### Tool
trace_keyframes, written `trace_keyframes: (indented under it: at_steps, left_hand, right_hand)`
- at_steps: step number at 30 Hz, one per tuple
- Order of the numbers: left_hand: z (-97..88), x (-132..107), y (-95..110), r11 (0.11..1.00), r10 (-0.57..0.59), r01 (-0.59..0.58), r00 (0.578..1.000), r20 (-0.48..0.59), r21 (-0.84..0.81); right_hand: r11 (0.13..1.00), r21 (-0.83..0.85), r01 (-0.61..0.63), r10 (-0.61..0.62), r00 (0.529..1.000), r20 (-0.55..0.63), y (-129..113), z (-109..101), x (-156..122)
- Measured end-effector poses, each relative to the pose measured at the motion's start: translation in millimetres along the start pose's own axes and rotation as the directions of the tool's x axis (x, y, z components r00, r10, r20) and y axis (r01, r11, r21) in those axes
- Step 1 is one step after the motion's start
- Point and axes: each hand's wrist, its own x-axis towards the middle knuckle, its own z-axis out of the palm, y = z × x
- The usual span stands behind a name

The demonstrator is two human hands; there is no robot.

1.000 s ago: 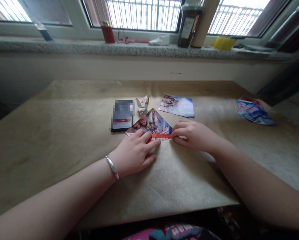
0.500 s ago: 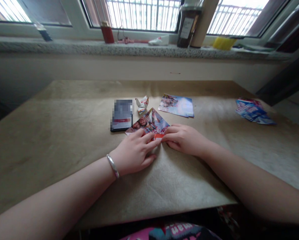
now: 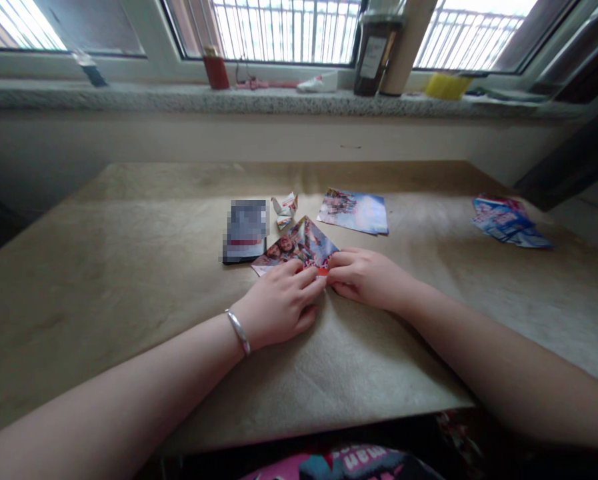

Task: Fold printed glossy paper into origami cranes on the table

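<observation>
A printed sheet of paper (image 3: 303, 239), folded into a triangle with its tip pointing away from me, lies flat on the table. My left hand (image 3: 283, 300), below a silver bangle, presses curled fingers on the paper's near edge. At the paper's right side my right hand (image 3: 363, 277) pinches it with thumb and fingers close together. The two hands' fingertips nearly meet, covering the near edge and part of an orange strip. A small folded paper figure (image 3: 285, 212) stands just beyond the paper. The phone (image 3: 246, 233) lies by its left corner.
Printed sheets (image 3: 363, 213) lie beyond my right hand. A pile of blue and red printed papers (image 3: 509, 223) sits far right on the table (image 3: 103, 280). The windowsill (image 3: 153, 100) behind holds a red container (image 3: 215, 70), a dark jar (image 3: 373, 57) and a yellow item (image 3: 447, 87).
My left hand has slid slightly to the right along the paper's near edge, covering more of the orange strip. My right hand and the paper have barely moved.
</observation>
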Motion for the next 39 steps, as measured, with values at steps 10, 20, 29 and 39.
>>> trace_keyframes:
  at_steps: [10, 20, 29, 39]
  left_hand:
    - [-2.1, 1.3, -0.9, 0.994, 0.037, -0.030, 0.997, -0.069, 0.104]
    - [-1.7, -0.8, -0.4, 0.975, 0.062, -0.032, 0.990, -0.128, 0.222]
    - [-5.0, -1.8, -1.5, 0.966, 0.062, -0.032, 0.992, -0.108, 0.257]
    - [-16.9, -5.8, -4.0, 0.969, 0.050, -0.025, 0.994, -0.095, 0.245]
  right_hand:
    - [0.996, -0.066, -0.056, 0.058, 0.998, 0.024, -6.3, -2.6, 2.1]
    - [0.995, -0.068, -0.073, 0.075, 0.997, 0.023, -8.5, -1.8, 3.2]
    - [0.994, -0.070, -0.086, 0.088, 0.996, 0.022, -7.8, -2.2, 1.9]
    - [0.994, -0.073, -0.087, 0.090, 0.995, 0.036, -8.1, -3.5, 0.4]
